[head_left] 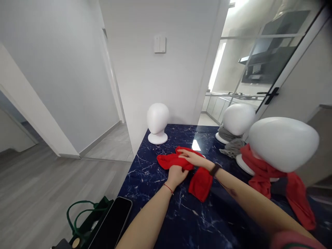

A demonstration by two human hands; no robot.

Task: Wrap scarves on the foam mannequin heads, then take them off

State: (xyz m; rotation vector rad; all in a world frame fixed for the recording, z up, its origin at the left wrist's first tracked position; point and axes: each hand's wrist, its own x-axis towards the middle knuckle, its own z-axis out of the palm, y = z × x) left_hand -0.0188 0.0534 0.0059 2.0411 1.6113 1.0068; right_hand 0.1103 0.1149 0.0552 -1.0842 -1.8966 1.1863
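Note:
A red scarf (201, 183) lies bunched on the dark blue marble table (181, 221). My left hand (176, 174) is closed on the scarf's middle, knuckles up. My right hand (193, 158) lies flat on the scarf's far part, fingers stretched toward the left, a dark band on the wrist. A bare white mannequin head (157, 121) stands at the table's far left corner.
A white mannequin head (284, 143) wrapped in a red scarf (298, 193) stands near right; another (238, 119) with a grey scarf (232, 147) stands behind it. A black phone (111, 223) and a green bag (83, 221) sit at the near left edge.

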